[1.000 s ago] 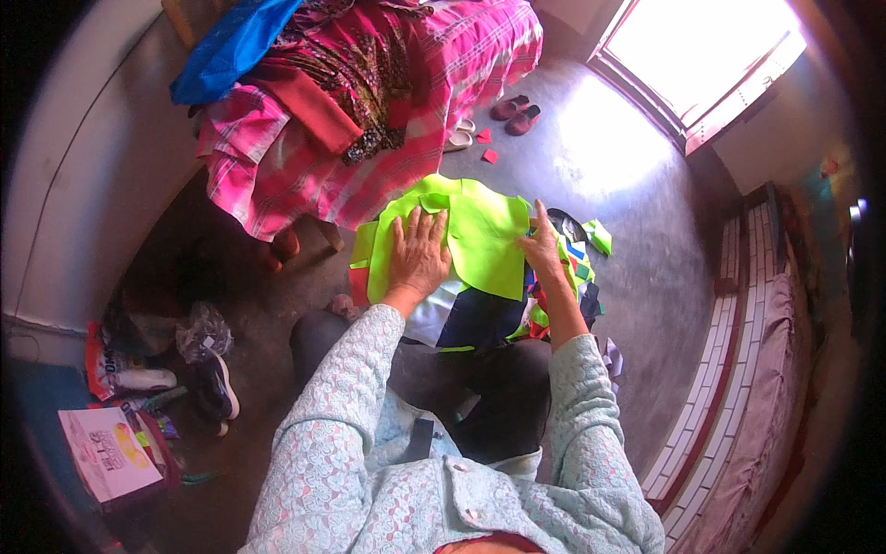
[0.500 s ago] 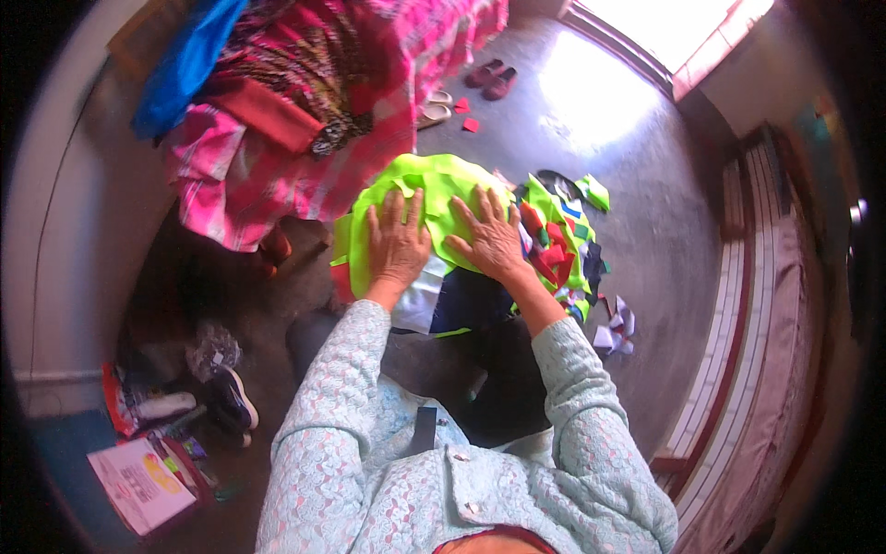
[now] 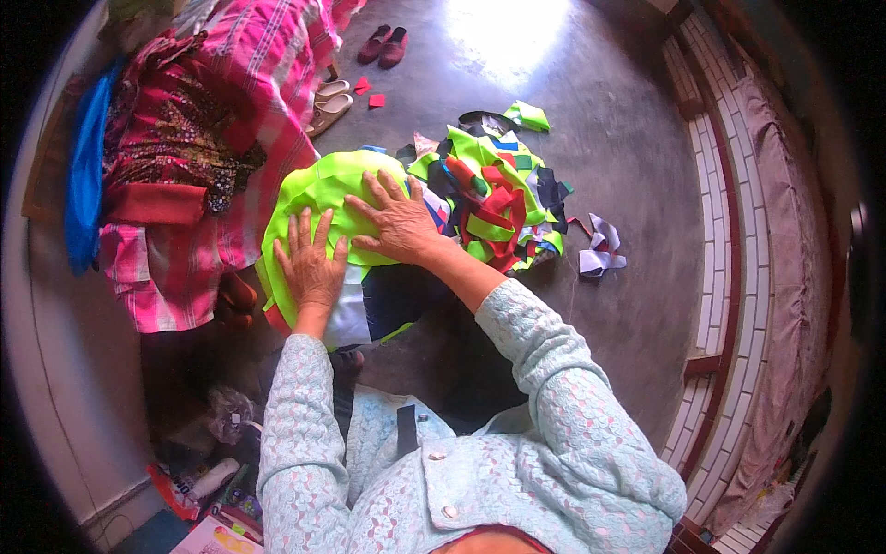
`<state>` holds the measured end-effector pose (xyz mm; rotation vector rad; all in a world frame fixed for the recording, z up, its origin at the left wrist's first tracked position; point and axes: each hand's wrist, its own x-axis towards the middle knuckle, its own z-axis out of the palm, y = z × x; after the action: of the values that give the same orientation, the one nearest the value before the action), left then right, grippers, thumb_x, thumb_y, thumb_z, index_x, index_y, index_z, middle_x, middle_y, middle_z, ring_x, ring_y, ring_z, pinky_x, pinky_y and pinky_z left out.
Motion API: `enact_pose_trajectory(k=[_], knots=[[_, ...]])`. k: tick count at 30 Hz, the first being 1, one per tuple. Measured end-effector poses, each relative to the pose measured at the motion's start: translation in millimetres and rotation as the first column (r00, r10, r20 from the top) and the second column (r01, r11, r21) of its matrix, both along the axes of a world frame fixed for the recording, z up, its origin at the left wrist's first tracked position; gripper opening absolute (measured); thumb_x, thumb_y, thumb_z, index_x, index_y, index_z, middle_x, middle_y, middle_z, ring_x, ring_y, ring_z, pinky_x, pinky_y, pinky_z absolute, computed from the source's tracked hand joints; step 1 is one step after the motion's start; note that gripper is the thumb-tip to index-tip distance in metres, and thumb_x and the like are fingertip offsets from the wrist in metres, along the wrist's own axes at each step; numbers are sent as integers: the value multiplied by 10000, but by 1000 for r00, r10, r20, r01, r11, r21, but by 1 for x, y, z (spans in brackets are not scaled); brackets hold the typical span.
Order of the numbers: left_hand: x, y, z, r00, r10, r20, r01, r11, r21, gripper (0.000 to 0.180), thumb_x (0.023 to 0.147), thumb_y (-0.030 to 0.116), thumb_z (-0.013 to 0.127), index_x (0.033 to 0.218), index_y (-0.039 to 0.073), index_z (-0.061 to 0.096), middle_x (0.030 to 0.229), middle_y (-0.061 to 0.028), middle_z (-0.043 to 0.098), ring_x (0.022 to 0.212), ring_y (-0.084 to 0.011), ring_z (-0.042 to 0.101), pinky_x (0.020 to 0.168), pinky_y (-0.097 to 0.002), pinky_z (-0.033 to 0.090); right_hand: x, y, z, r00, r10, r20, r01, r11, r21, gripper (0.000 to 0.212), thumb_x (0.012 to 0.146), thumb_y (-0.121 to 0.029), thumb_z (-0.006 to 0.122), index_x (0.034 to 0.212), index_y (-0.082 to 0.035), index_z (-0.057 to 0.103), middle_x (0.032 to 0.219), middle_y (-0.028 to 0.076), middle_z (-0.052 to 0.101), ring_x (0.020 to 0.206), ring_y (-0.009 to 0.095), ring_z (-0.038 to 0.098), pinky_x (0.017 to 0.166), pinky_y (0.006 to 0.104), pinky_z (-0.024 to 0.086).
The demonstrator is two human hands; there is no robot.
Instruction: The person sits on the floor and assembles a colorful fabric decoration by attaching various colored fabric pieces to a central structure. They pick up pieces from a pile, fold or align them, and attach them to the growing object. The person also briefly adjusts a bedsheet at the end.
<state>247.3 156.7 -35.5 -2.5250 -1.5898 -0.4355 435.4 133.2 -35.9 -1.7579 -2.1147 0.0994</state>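
Note:
A neon yellow-green cloth [image 3: 297,192] lies spread out in front of me, wrinkled under my palms. My left hand [image 3: 314,266] rests flat on its near left part, fingers spread. Farther forward and to the right, my right hand [image 3: 399,223] presses on the same cloth, fingers also apart. From beneath its near edge show a white piece of fabric [image 3: 348,312] and a dark navy one [image 3: 397,297]. What supports the cloth is hidden. Just right of it lies a heap of colourful fabric scraps [image 3: 503,214] in yellow-green, red, white and dark tones.
Pink checked fabric [image 3: 268,69] drapes over furniture at far left, with patterned clothes on top. Dark red shoes [image 3: 382,48] and pale shoes [image 3: 329,108] stand on the floor. White scraps [image 3: 603,249] lie right of the heap. Various items, including a plastic bag [image 3: 227,414], clutter the lower left.
The view has swung, so the cloth, heap and bed appear farther left. Both hands stay flat on the cloth; the right one now sits farther forward than the left.

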Motion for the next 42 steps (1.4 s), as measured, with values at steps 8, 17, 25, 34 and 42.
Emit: enact_pose_trajectory(k=[8,17,25,34,42], knots=[[-3,-1,1,999,13,-34,-13,1000,-3,493,871,424,508,1339,275,465,1434,-49,375,1348,-262,309,1075,-553,171,115,-7,4,476,-200,-856,206,972,-112,376,873,-203,603,1217,-55,574,1057,115,651,946,199,614,826,275,475],[5,2,-1,999,-3,-40,2,1000,-21,502,860,414,519,1340,274,464,1442,-44,366,1356,-251,298,1081,-544,161,268,-128,-174,179,-683,-709,523,676,-519,354,837,-207,598,1134,-16,627,813,29,654,672,80,590,598,234,470],[4,1,5,1000,-6,-19,5,998,-64,499,855,386,514,1335,256,470,1437,-59,368,1365,-261,283,1082,-551,151,223,-123,-234,244,-723,-646,426,679,-598,494,813,-205,635,1252,-8,521,1026,135,625,895,231,609,778,321,492],[6,1,9,999,-3,-42,0,997,-74,507,854,397,507,1331,230,478,1432,-77,372,1360,-271,287,1089,-530,143,181,-73,-224,734,-597,-325,552,802,-227,613,755,-131,655,1321,-98,423,1358,176,404,1072,378,553,875,423,486],[6,2,10,999,-9,-45,5,994,-105,520,841,391,516,1330,216,482,1431,-85,371,1356,-289,291,1091,-533,141,157,-8,-208,884,-441,-154,389,878,-279,488,763,-79,562,1229,-220,538,1467,151,278,865,370,645,676,456,545]])
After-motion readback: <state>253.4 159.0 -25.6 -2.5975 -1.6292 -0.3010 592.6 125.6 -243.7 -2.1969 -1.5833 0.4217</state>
